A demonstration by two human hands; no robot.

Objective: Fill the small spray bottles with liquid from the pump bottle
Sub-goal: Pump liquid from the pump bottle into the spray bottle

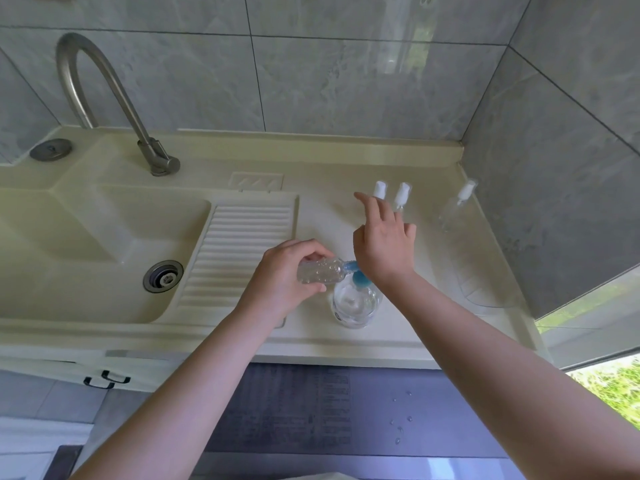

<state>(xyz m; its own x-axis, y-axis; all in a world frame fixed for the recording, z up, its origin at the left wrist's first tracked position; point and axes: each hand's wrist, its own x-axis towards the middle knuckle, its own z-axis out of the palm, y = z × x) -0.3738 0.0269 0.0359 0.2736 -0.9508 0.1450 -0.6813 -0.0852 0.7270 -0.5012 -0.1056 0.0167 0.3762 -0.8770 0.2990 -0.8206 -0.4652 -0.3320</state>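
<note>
Three small spray bottles stand on the cream counter (311, 216) near the back: two w/ white caps (380, 188) (402, 194) just behind the right hand, a third (457, 206) further right by the tiled wall. Left hand (287, 275) grips a fourth small bottle (320, 270), tilted on its side, fingers curled round it; liquid w/ bubbles inside, its mouth at the blue nozzle. Right hand (384, 247) presses down on the blue pump head (360, 277), fingers spread and lifted, index pointing away. Pump bottle (356, 304) sits upright near the counter's front edge, right of the ribbed drainboard (242, 251). Sink (86, 244) and tap (104, 98) at left.
</note>
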